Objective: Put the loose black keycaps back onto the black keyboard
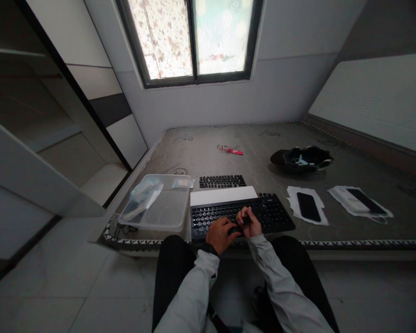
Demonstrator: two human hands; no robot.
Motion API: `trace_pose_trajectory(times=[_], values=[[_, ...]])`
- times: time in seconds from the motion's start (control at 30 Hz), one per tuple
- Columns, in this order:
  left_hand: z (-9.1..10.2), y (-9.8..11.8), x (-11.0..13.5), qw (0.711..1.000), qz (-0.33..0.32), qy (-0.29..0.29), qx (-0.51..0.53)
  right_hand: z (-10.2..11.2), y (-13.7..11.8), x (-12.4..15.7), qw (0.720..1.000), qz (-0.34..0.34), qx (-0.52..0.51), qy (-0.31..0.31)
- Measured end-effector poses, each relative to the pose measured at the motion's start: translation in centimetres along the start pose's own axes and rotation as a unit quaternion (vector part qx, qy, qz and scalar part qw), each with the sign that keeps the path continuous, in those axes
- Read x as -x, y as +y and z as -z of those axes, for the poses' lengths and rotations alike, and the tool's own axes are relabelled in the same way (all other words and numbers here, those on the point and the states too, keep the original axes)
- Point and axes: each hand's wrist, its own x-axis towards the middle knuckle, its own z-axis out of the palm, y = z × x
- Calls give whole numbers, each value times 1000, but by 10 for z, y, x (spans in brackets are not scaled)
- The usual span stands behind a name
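Observation:
A black keyboard [277, 217] lies across the bed edge in front of my knees. Many of its left-hand keys look bare, with pale key sockets showing. My left hand [223, 235] rests on its front middle, fingers bent and thumb apart from the forefinger. Just to the right, my right hand [251, 224] is closed above the keys, pinching something small and dark that I cannot make out. Behind the keyboard is a white strip-like panel [223, 196]. Beyond that, loose black keycaps [222, 181] are laid out in rows.
A clear plastic box [156, 225] with bags inside stands left of the keyboard. To the right lie a dark phone [308, 206] on white wrapping and a white device [351, 200] beside another dark slab. A black cap [310, 159] and a red packet [233, 151] lie farther back on the mattress [194, 143].

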Motion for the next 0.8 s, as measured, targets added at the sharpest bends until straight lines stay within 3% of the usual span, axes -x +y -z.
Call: trace_pose_trajectory(times=[0.37, 0.8], values=[[4, 3, -1, 1000, 9, -1, -3, -1, 4, -1, 1000, 22, -2, 13], [3, 2, 0, 1000, 9, -4, -5, 9, 6, -7, 999, -19, -31, 24]])
